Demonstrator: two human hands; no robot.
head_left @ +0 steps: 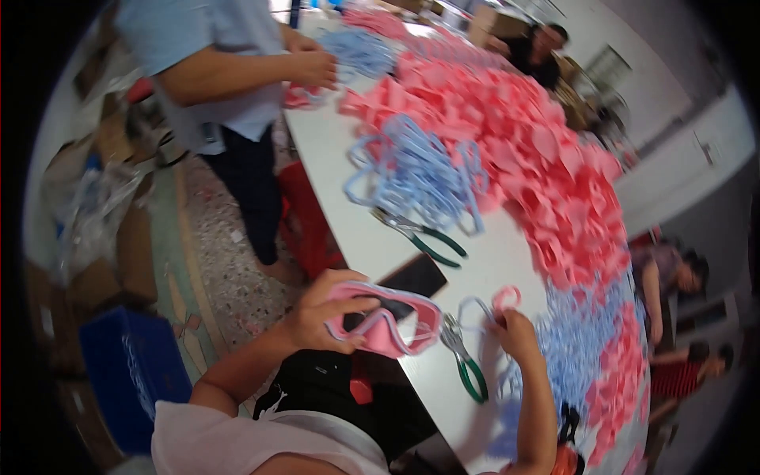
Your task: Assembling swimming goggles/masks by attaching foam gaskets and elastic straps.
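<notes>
Pink goggle-shaped frame [385,339]: pale edging, nose notch at centre; held tilted, immediately left of the nearer green-handled pliers [456,347]. Curled pink piece [516,295]: pinched at its lower end, right of the pliers' tip. Pale blue strap [477,300]: looped, between that piece and the pliers' tip; connection to either undetermined.

A white table [499,245] stands on speckled flooring [226,206], a pale wall [665,83] beyond.
</notes>
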